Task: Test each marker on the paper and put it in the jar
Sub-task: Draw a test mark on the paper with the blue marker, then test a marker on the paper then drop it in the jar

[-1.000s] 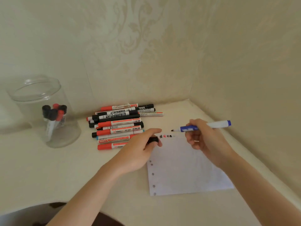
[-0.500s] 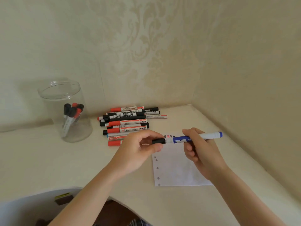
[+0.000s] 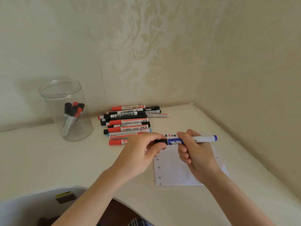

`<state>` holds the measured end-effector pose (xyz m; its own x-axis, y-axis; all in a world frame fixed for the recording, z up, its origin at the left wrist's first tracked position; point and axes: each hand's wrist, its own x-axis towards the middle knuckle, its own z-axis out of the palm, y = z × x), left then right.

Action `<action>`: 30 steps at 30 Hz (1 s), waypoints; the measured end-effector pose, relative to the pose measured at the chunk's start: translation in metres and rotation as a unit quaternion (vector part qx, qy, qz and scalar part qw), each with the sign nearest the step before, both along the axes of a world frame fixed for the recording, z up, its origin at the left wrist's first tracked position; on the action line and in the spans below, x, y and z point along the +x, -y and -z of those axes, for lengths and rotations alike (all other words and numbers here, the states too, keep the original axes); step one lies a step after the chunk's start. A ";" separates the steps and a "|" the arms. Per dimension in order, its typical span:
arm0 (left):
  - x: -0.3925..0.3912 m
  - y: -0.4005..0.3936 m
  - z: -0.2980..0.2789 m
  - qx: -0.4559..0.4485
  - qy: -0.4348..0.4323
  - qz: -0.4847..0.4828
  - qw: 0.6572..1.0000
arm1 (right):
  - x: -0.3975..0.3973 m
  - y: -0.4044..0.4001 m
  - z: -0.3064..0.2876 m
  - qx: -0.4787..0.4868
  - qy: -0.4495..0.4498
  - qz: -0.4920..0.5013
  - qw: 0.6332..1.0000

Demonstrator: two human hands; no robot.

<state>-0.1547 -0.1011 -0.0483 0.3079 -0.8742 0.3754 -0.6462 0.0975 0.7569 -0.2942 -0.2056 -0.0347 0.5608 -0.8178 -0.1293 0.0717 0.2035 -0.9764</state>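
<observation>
My right hand (image 3: pixel 194 154) grips a blue-and-white marker (image 3: pixel 202 139) held level above the top edge of the white punched paper (image 3: pixel 175 172). My left hand (image 3: pixel 141 154) pinches the black cap (image 3: pixel 161 141), which sits on the marker's left end. Small red and black test marks (image 3: pixel 170 135) show at the paper's top. A pile of red, black and blue markers (image 3: pixel 128 123) lies behind my left hand. At the back left stands the clear jar (image 3: pixel 65 93) with several markers upright inside.
The cream table (image 3: pixel 48 160) sits in a corner, with patterned walls behind and to the right. Its curved front edge runs at lower left, above a white bin-like object (image 3: pixel 24 203).
The uncapped marker and the cap in my left hand came together; the cap now sits on the tip. The view shifted, so the jar and pile appear further right.
</observation>
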 end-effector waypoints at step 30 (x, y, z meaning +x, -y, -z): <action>0.088 -0.027 0.054 0.114 0.303 -0.188 0.927 | -0.018 0.163 0.065 -0.368 -0.350 0.107 0.855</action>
<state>-0.0671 -0.0737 -0.1022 0.3997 -0.8258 0.3978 -0.9156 -0.3388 0.2167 -0.3125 -0.3690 -0.0997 0.3837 -0.8967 0.2208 -0.6242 -0.4281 -0.6535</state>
